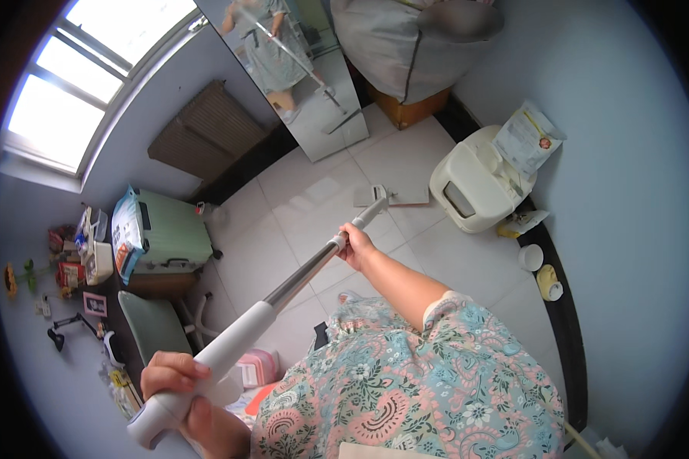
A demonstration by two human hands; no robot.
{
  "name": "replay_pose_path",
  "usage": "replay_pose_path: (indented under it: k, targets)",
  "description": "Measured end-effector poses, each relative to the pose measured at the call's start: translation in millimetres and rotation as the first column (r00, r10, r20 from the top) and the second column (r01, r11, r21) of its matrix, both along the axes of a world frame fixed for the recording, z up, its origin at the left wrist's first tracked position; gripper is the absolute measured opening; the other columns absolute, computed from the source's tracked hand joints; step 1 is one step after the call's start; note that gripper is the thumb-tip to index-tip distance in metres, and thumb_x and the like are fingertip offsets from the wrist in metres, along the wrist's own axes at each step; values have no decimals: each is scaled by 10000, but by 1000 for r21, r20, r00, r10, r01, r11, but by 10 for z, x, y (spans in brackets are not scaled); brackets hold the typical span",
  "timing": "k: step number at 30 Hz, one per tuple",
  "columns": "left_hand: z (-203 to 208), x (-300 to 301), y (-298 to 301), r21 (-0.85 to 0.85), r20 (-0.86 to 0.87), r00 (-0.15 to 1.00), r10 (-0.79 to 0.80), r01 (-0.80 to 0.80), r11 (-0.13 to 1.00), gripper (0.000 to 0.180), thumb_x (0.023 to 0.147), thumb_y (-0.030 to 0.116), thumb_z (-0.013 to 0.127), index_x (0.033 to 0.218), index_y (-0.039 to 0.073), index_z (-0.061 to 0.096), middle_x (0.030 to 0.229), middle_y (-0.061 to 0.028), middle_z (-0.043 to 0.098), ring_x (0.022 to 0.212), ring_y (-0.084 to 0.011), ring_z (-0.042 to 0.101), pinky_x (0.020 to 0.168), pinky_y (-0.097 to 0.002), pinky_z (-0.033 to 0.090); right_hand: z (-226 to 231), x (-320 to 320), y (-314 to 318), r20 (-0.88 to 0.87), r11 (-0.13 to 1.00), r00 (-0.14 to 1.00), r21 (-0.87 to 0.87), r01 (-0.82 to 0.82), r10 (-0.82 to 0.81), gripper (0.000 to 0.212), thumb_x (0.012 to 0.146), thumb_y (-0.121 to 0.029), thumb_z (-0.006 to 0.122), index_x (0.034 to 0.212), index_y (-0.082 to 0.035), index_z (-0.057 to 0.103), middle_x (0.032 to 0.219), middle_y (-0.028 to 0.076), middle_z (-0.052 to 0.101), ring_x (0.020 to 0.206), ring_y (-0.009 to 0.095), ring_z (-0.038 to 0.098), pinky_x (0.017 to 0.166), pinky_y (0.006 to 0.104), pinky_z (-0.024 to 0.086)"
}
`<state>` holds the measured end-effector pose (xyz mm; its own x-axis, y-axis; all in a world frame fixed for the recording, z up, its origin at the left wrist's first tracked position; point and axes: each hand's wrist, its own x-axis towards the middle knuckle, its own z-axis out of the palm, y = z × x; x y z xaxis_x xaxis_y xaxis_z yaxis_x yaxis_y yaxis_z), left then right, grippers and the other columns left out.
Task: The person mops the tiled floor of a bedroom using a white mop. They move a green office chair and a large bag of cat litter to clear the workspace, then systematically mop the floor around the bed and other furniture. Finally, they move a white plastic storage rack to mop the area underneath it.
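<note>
Nearest, lower left: left hand (pixel 172 373) closed around the white handle of the mop (pixel 233 336). Fingers curl over the top and the thumb lies on the near side; palm hidden by the handle, wrist cut by the lower edge. The patterned shirt (pixel 406 382) fills the lower middle and covers part of a pink box (pixel 259 369), contents hard to make out.

Further out: right hand (pixel 354 246) wrapped around the narrower part of the pole, near the white collar, arm extended from the sleeve. Several of its fingers are out of sight behind the pole.

The mop runs aslant from lower left to upper middle. Its flat head (pixel 409 196) rests on the tiled floor (pixel 291 252), to the left of the cream bin (pixel 467 183) and apart from it. The head's left portion is pale against the tiles; outline indistinct.

Far side: mirror (pixel 337 99) reflecting a person with the mop, reflection cut by the top edge. Window (pixel 61 107) washed out; view beyond unreadable.
</note>
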<state>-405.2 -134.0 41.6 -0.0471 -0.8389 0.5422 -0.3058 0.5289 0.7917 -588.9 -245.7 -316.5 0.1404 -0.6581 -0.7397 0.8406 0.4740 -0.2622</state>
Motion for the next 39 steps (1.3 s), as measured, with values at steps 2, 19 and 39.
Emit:
replay_pose_path:
  k: [2,19,39]
  targets:
    - [-15,-282,202,155,52,997,50,-58,986,390,625,339,661,788,71,431,719,-103,505,647,-138,452,617,-221,345,-291,-204,-46,-78,990,988,60,-128,132,209,740,-185,542,879,-70,437,701,28,485,566,144,522,518,318,521]
    - [250,-928,1815,-45,-89,958,274,-278,959,216,659,212,580,684,109,392,583,-14,540,460,-64,262,472,-224,210,42,-698,1523,50,768,783,162,-619,620,326,790,-162,489,1004,-14,292,861,105,466,663,210,535,585,377,520]
    - [-828,-1833,2968,315,262,816,516,-578,753,205,619,57,662,788,20,553,810,-151,651,730,-226,659,651,-285,513,-399,-425,1290,-540,325,178,191,-926,823,360,832,-184,416,1158,-136,270,888,85,498,679,208,571,638,437,528]
